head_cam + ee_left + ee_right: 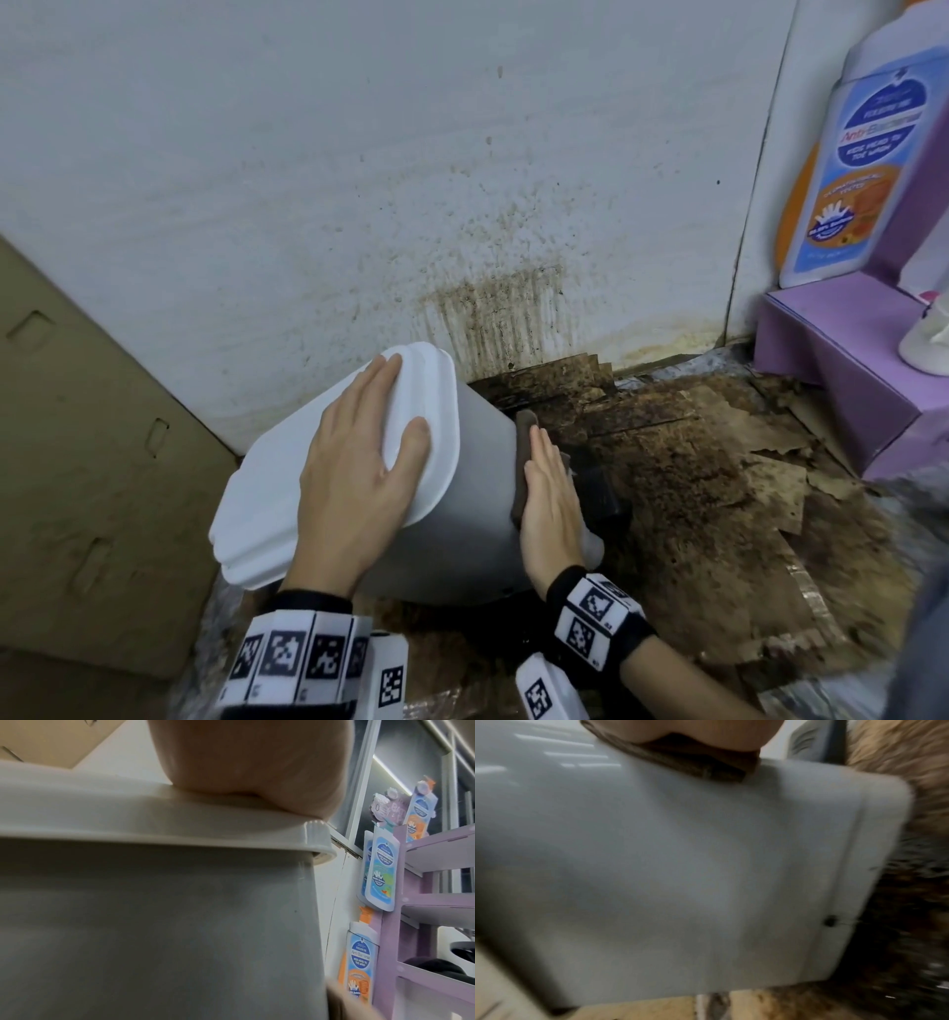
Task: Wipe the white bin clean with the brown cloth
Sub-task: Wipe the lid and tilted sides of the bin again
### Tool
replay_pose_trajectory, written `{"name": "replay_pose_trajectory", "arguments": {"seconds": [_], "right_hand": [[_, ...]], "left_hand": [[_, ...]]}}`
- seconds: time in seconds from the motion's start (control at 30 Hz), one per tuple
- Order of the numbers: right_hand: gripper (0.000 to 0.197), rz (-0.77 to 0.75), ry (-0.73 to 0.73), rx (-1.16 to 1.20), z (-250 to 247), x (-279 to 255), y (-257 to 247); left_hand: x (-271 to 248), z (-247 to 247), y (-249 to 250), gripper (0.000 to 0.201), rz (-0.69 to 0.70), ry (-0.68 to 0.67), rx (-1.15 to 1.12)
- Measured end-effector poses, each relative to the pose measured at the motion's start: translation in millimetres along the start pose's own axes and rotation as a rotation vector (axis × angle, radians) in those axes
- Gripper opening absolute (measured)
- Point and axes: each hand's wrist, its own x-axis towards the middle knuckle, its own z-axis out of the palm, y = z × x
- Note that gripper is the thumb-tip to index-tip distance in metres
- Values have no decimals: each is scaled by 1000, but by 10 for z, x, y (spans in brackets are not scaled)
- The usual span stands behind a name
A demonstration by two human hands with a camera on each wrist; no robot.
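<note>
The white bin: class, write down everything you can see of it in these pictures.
The white bin looks like smooth plastic, with a greyish body and a white stepped lid that is shut. It is tilted, lid toward the person, on stained cardboard by a spattered wall. The left hand lies flat on the lid; the right hand presses the brown cloth against its side.

Left hand [359, 473] spread flat, palm down, fingers straight, pressing on the bin lid [287, 488]. Right hand [550, 506] flat and edge-on, fingers straight together, pressing the brown cloth [523, 462] against the bin's side.
</note>
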Motion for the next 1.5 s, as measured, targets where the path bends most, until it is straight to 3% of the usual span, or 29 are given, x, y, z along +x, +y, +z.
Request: {"name": "replay_pose_trajectory", "arguments": {"seconds": [0.17,0.33,0.4,0.63,0.77,0.97,1.03,1.13,1.3,1.4,1.5], "right_hand": [[56,-234,-56,57,181,-163,-627],[53,-378,-117,20,111,-92,-596],[52,-352,-125,45,57,30,-440],[43,24,-70,46,-248,301,201],[45,146,-62,44,-263,349,279],[55,54,-11,139,-67,125,-164],[59,-59,-55,146,15,4,-394],[51,-251,-112,92,125,-193,-641],[55,-458,-88,-71,103,-211,-432],[60,-429,-55,-124,1,-131,-51],[59,-262,-42,-164,-124,-135,338]], "left_hand": [[-11,18,2,65,8,-2,-4],[-28,-21,-33,65,7,-2,-12],[-34,-33,-51,65,10,-3,-12],[-47,-4,-12,63,21,3,-9],[-51,32,24,61,26,10,10],[-31,12,9,63,10,18,3],[-31,15,-2,65,11,23,0],[-48,0,-25,64,9,26,-9],[-71,-61,-96,63,14,14,-47],[-72,-99,-134,63,5,14,-69],[-67,-123,-143,62,-15,17,-76]]}}
